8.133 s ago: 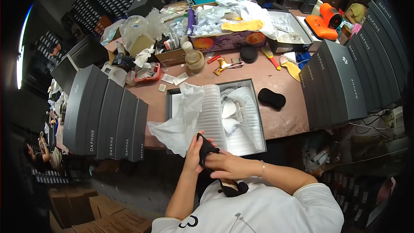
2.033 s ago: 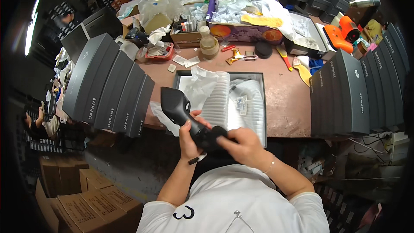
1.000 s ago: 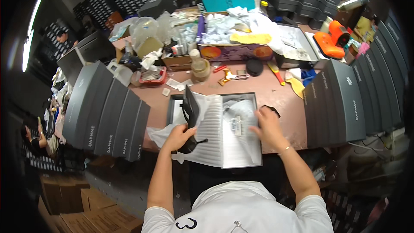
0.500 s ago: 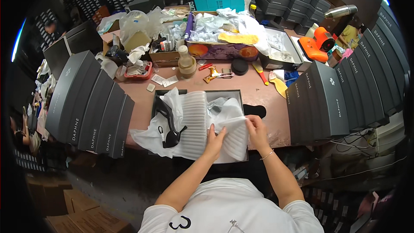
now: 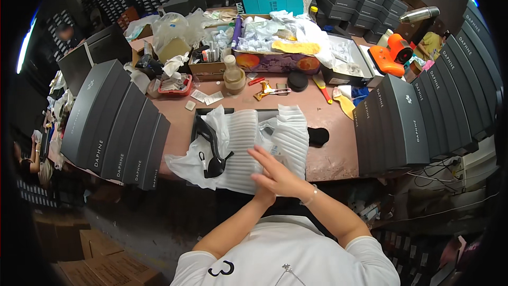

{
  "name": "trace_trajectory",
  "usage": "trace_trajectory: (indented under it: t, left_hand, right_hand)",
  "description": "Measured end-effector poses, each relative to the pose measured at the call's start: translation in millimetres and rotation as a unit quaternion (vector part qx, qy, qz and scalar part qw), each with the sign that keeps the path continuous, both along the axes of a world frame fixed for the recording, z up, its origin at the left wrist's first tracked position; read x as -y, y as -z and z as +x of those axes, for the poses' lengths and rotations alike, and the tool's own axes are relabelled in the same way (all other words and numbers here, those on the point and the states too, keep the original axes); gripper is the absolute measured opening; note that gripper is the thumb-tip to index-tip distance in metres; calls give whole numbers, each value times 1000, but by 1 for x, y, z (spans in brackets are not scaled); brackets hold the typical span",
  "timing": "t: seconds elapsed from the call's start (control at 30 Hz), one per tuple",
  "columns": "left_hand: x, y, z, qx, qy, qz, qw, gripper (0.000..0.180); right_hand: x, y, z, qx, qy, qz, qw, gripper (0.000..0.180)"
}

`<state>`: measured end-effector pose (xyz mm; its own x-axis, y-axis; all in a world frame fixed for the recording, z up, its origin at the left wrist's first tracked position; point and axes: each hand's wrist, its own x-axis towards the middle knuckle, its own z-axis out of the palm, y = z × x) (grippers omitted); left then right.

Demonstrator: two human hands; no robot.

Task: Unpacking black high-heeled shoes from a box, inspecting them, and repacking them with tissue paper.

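Around the open dark shoe box [image 5: 269,113], a reddish-brown table [image 5: 333,161] is spreading out, its bare surface showing to the right of that box. To the right of the box, a tall stack of dark grey cartons [image 5: 394,122] is standing, while a smaller stack of matching cartons [image 5: 95,116] is standing to its left. Beyond the box, a purple patterned carton [image 5: 275,62] is holding a heap of crumpled white paper [image 5: 278,29]. Over the box, ribbed white foam [image 5: 241,143] is covering much of the interior, and thin white tissue [image 5: 185,161] is spilling past its left edge. At the left end of the box, a black heeled shoe [image 5: 216,153] is lying on the wrapping. Above the near side of the box, the person's right hand [image 5: 286,180] is reaching leftward, fingers stretched out and gripping nothing visible; whether it is touching the foam cannot be told. Below it, at the box's near edge, the left hand [image 5: 266,196] is staying mostly hidden, so its grip cannot be told. Between the box and the purple carton, a bottle [image 5: 233,77] is standing upright, and a round black tin [image 5: 297,81] is sitting farther right. Just beyond the box's far left corner, small white labels [image 5: 214,98] are lying flat.
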<state>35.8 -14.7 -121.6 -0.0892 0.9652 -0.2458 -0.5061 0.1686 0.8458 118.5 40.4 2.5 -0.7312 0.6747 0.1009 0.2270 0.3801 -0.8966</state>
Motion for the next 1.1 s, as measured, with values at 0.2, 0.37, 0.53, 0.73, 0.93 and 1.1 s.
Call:
trace_trajectory:
  t: [0.2,0.37,0.53,0.73,0.93,1.1]
  left_hand:
    - [28,2,-13,-292,-22,64,954,51]
    - [13,-40,-6,-513,21,161,843,46]
    - [9,-55,-18,-525,185,147,818,32]
    - [29,-54,-57,-305,-9,80,949,33]
    - [-11,-73,-43,143,46,-15,989,58]
    - [-20,-76,-38,311,74,-118,940,44]
  right_hand:
    - [-53,61,59,79,341,197,916,71]
    - [-50,3,63,83,257,222,937,59]
    - [-98,93,4,271,118,198,934,62]
    - [-109,80,15,213,145,265,929,62]
    - [-91,7,26,-80,235,22,969,35]
    - [-55,33,17,-67,265,47,961,22]
